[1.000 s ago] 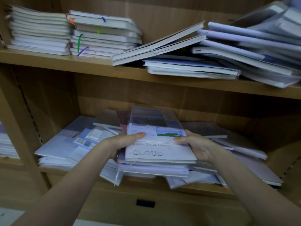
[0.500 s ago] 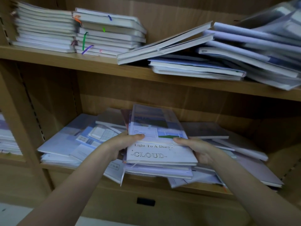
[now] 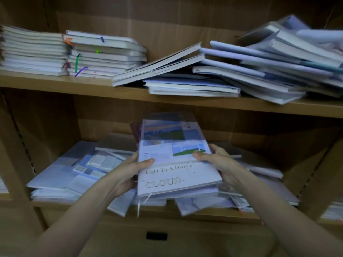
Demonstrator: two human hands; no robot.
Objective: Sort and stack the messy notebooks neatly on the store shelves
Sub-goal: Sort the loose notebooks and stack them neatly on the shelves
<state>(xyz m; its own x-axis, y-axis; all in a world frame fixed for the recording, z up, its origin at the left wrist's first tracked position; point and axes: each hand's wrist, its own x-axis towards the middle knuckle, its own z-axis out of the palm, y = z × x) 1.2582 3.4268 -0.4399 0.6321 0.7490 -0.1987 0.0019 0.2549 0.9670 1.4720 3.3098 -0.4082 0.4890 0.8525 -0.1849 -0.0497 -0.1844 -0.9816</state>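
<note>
A small stack of notebooks, topped by a white "Light To A Diary's CLOUD" notebook (image 3: 176, 160) in a clear sleeve, is tilted up off the lower shelf (image 3: 194, 215). My left hand (image 3: 128, 173) grips its left edge, thumb on the cover. At the right edge my right hand (image 3: 220, 164) holds it the same way. Loose notebooks (image 3: 61, 175) lie scattered under and around the lifted stack.
The upper shelf (image 3: 74, 84) carries two neat stacks (image 3: 70, 52) at the left, slanted notebooks (image 3: 163, 65) in the middle and a sliding heap (image 3: 278, 64) at the right. Wooden side panels bound the lower bay on both sides.
Both hands have raised the CLOUD stack and tipped its far end upward, off the pile. The camera has moved closer to the shelves.
</note>
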